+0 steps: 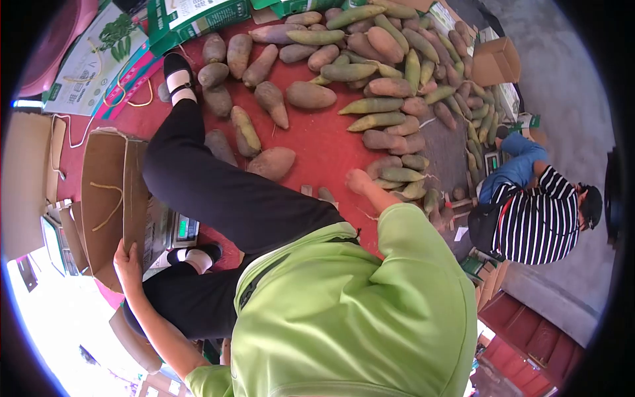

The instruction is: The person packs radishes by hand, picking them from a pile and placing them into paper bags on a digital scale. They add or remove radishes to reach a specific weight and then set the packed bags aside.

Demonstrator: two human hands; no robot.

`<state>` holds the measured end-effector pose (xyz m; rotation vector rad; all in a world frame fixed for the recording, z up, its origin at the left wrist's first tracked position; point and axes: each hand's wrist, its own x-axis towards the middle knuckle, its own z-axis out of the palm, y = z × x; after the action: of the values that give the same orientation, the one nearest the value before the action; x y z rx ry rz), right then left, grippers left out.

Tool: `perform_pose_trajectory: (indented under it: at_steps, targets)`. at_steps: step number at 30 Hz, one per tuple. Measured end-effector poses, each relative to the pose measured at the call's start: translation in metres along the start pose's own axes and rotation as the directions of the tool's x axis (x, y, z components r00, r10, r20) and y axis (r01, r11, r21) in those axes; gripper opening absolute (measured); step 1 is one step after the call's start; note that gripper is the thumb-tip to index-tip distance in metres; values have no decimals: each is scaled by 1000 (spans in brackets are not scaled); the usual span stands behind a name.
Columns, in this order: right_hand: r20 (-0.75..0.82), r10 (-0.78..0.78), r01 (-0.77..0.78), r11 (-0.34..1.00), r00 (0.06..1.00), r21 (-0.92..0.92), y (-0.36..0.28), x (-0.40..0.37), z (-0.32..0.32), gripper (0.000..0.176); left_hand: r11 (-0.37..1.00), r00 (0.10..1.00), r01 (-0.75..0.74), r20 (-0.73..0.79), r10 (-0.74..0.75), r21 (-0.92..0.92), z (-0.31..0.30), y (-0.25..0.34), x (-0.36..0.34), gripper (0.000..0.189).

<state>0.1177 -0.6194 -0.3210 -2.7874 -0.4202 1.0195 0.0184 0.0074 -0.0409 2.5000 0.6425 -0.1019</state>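
Note:
At the left, my left hand (129, 261) grips the edge of an open cardboard box (106, 178), which has a cord handle. The box stands by a scale with a lit green display (187, 227). My right hand (358, 180) is closed over the red floor covering (317, 145), beside the lower left edge of a large pile of green and reddish radishes (390, 86). Whatever it may hold is hidden. Several loose reddish radishes (311, 95) lie to the left of the pile, near my outstretched leg.
Green printed boxes (192, 23) stand at the top, beside a printed carton (99, 59) and a pink basin (59, 46). At the right, a person in a striped top (536, 225) bends near another scale (491, 163). An open carton (496, 61) stands beyond the pile.

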Motion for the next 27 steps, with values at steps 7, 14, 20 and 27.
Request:
perform_pose_trajectory:
  at_steps: [7,14,20,27]
  targets:
    - [204,-12,68,961,979,-267,36,1,29,22,1000,1000,-5,-16,5,4,3,-3,-1,22]
    - [-35,555,-434,686,831,584,12,51,-53,40,999,999,42,8,-42,6,2,-7,-1,21]
    - [-130,630,-432,653,766,622,45,122,-42,60,999,999,26,-28,-25,46,3,-9,0,20]
    - [152,661,-534,425,734,731,56,142,-57,76,996,996,88,-26,-88,-7,3,-7,-1,17]
